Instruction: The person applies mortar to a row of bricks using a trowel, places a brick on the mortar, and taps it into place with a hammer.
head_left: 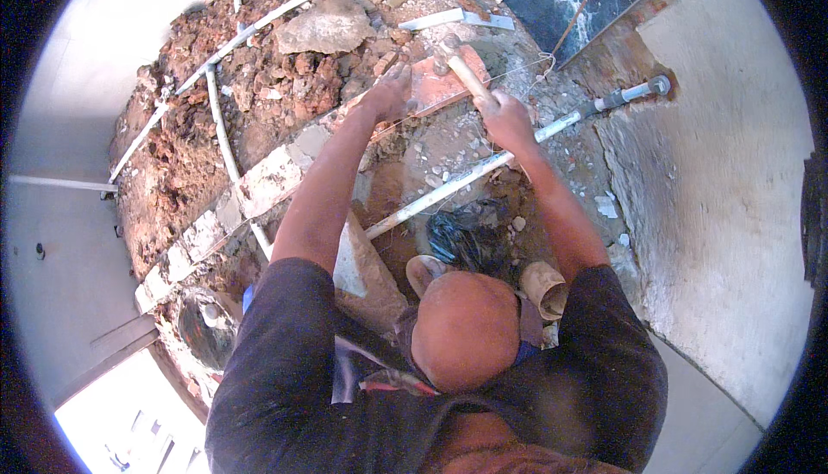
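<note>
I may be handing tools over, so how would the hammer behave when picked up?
The hammer would probably feel head-heavy, its bulky head sitting at one end of a slim, pale handle. It should stay stiff rather than bend, as the handle looks straight.

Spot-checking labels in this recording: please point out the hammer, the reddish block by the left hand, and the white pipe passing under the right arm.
Hammer (pixel 469 75): head view, wooden handle.
Reddish block (pixel 435 87): head view, upper face.
White pipe (pixel 470 178): head view, middle stretch.
</note>
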Demonstrator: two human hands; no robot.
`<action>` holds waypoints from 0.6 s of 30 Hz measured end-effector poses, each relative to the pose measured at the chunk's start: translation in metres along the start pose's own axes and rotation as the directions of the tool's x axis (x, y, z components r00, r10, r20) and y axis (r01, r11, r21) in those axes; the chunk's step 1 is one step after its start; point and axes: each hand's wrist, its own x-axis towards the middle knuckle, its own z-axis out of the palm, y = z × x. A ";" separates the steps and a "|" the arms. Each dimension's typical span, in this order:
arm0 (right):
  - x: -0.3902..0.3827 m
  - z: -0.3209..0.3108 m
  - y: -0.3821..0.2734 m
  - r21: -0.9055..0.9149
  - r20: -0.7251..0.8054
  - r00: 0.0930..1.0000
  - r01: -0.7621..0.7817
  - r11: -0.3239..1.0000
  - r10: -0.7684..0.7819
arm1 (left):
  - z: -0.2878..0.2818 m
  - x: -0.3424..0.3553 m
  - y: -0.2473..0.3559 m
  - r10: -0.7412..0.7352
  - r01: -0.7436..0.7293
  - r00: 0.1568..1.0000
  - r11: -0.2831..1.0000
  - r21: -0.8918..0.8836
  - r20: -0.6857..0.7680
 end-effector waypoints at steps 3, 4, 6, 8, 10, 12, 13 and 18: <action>-0.033 -0.027 0.028 -0.053 -0.096 0.960 0.257 0.965 -0.261 | -0.011 -0.006 0.008 -0.024 0.028 0.998 0.997 0.071 -0.051; -0.052 -0.041 0.031 0.010 -0.052 0.996 0.072 0.997 -0.071 | -0.025 -0.019 0.019 -0.093 0.092 0.994 0.996 -0.016 -0.056; -0.079 -0.056 0.032 0.062 0.000 0.999 -0.039 0.997 0.039 | -0.016 -0.047 -0.057 -0.051 0.091 0.948 0.989 0.114 -0.314; -0.120 -0.076 0.079 -0.060 -0.018 0.994 -0.107 0.992 0.107 | -0.061 -0.073 -0.043 -0.179 0.146 0.944 0.980 -0.134 -0.277; -0.152 -0.087 0.115 -0.220 -0.016 0.980 -0.195 0.956 0.197 | -0.088 -0.117 -0.067 -0.350 0.298 0.843 0.936 -0.186 -0.408; -0.170 -0.086 0.138 -0.314 -0.004 0.967 -0.243 0.918 0.255 | -0.114 -0.167 -0.117 -0.434 0.457 0.768 0.887 -0.072 -0.471; -0.181 -0.089 0.146 -0.343 0.002 0.954 -0.280 0.897 0.299 | -0.133 -0.186 -0.119 -0.526 0.497 0.753 0.849 -0.181 -0.396; -0.216 -0.079 0.213 -0.567 0.130 0.962 -0.126 0.814 0.240 | -0.191 -0.327 -0.151 -0.572 0.622 0.657 0.779 -0.075 -0.491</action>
